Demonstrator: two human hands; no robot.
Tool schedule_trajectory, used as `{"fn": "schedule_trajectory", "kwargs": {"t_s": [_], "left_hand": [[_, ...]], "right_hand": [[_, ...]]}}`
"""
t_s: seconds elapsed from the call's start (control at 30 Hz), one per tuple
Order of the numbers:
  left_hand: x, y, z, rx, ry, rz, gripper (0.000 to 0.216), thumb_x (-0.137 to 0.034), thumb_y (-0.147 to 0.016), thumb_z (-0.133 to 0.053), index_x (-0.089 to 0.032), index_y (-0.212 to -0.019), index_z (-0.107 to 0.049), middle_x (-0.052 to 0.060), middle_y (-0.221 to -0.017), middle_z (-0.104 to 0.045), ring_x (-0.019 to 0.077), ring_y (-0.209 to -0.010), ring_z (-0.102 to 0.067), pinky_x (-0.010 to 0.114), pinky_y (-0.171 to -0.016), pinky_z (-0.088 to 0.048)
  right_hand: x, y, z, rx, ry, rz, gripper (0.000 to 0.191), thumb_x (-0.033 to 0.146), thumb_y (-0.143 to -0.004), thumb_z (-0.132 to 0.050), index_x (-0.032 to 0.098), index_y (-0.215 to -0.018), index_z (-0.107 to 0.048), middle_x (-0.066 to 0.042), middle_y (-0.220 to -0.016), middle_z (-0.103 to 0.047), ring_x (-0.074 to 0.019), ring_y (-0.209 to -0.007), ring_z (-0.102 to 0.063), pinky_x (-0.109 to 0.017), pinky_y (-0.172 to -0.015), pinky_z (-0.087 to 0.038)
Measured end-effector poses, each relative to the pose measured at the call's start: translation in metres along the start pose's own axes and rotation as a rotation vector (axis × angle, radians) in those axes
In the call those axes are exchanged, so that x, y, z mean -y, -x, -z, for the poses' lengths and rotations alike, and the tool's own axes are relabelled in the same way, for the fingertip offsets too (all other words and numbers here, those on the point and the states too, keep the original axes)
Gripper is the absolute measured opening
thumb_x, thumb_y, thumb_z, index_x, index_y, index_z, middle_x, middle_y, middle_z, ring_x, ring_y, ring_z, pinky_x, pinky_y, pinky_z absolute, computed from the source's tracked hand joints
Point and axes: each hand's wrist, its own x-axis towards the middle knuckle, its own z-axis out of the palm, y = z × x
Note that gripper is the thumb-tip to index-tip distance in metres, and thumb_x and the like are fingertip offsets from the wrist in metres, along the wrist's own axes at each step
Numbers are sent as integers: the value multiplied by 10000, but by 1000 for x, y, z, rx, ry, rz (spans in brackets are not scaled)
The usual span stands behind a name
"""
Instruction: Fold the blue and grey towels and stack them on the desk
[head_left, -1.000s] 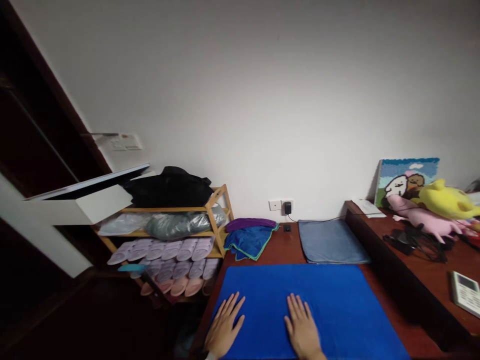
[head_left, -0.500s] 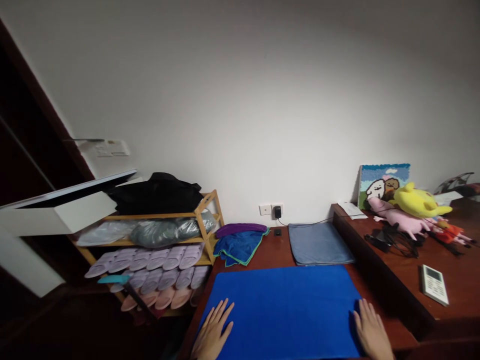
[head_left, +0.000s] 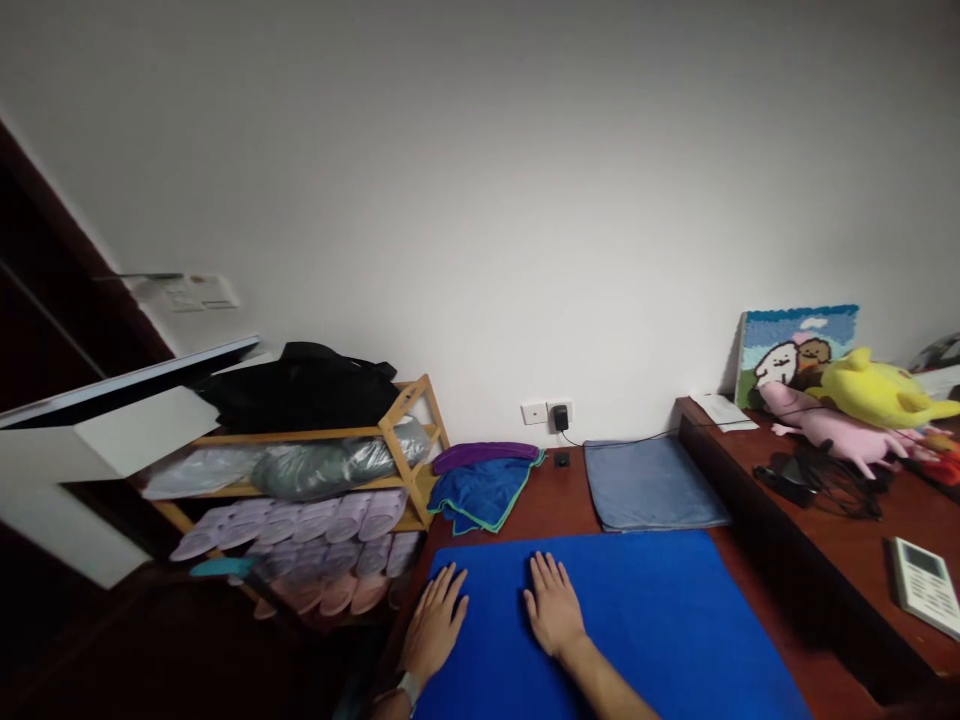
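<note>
A bright blue towel (head_left: 645,620) lies spread flat on the dark wooden table (head_left: 559,505) in front of me. My left hand (head_left: 433,628) rests open at the towel's left edge, fingers stretched forward. My right hand (head_left: 553,606) lies flat and open on the towel just right of the left hand, palm down, forearm reaching in from the lower right. Neither hand holds anything.
Behind the towel lie a folded grey-blue cloth (head_left: 651,484) and a pile of blue and purple cloths (head_left: 484,480). A wooden shoe rack (head_left: 315,490) with slippers stands at the left. A raised desk (head_left: 847,530) at the right carries plush toys, cables and a remote (head_left: 926,585).
My right hand has slid from the towel's right edge across to the left, close beside my left hand. The left hand has stayed at the left edge. The view shifted slightly.
</note>
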Motion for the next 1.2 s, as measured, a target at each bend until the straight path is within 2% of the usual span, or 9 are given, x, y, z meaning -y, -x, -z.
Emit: {"fn": "schedule_trajectory", "kwargs": {"t_s": [0.13,0.27,0.37,0.6,0.77,0.87,0.93,1.03,1.2], "left_hand": [[5,-21,-20,30,-35,64,576,-492,-1022,-366,-283,-1557,-407,68,-1661,-329,263,-1531,-295,512,-1244,-276],[13,-22,-33,55,-60,75,603,-562,-1019,-350,-331,-1576,-347,48,-1677,-284,256,-1547,-247,516,-1250,-250],[15,-22,-34,62,-71,68,607,-583,-1019,-337,-346,-1578,-333,45,-1682,-275,247,-1549,-240,510,-1252,-244],[12,-23,-31,48,-54,73,595,-575,-1021,-340,-349,-1571,-353,42,-1675,-300,250,-1539,-277,509,-1245,-262],[11,-23,-32,39,-57,78,593,-560,-1015,-361,-338,-1565,-371,45,-1668,-319,252,-1537,-283,511,-1245,-261],[10,-22,-30,34,-51,83,582,-549,-1016,-372,-342,-1561,-379,43,-1670,-310,253,-1536,-287,514,-1244,-262],[9,-21,-29,30,-40,79,576,-543,-1019,-375,-352,-1562,-373,39,-1672,-300,250,-1536,-287,514,-1243,-264],[8,-19,-28,19,-33,77,569,-538,-1022,-379,-360,-1562,-369,41,-1675,-296,248,-1535,-288,512,-1242,-269],[8,-14,-32,-21,-26,80,552,-529,-1024,-395,-384,-1556,-375,30,-1665,-329,254,-1526,-312,506,-1236,-286]], "right_hand": [[-1,-26,-23,-1,-1,-9,659,474,-1038,-178,158,-1613,-241,-57,-1682,-172,-243,-1573,-97,-476,-1289,-79],[-30,-34,-25,8,32,-13,680,522,-1031,-199,181,-1618,-211,-42,-1684,-136,-237,-1574,-89,-487,-1287,-69],[-83,-22,-1,-37,105,-104,672,510,-1022,-224,192,-1614,-236,-33,-1677,-176,-232,-1571,-117,-482,-1285,-62],[-262,41,84,-185,341,-524,725,523,-971,-236,185,-1611,-283,-33,-1668,-259,-245,-1558,-192,-480,-1277,-124],[-316,64,120,-192,349,-572,735,522,-942,-207,214,-1595,-345,-25,-1656,-302,-264,-1546,-226,-495,-1260,-214],[-300,61,118,-258,387,-601,708,525,-917,-270,240,-1533,-473,-64,-1623,-374,-318,-1525,-280,-521,-1250,-234],[-268,54,105,-334,442,-594,709,465,-915,-271,164,-1520,-488,-111,-1619,-372,-345,-1526,-272,-553,-1254,-200],[-188,36,70,-344,416,-370,693,392,-951,-236,93,-1551,-413,-97,-1646,-310,-321,-1549,-209,-553,-1267,-145],[-30,-10,-2,-112,108,39,617,476,-1028,-250,262,-1605,-294,23,-1668,-237,-235,-1563,-172,-476,-1288,-123]]}}
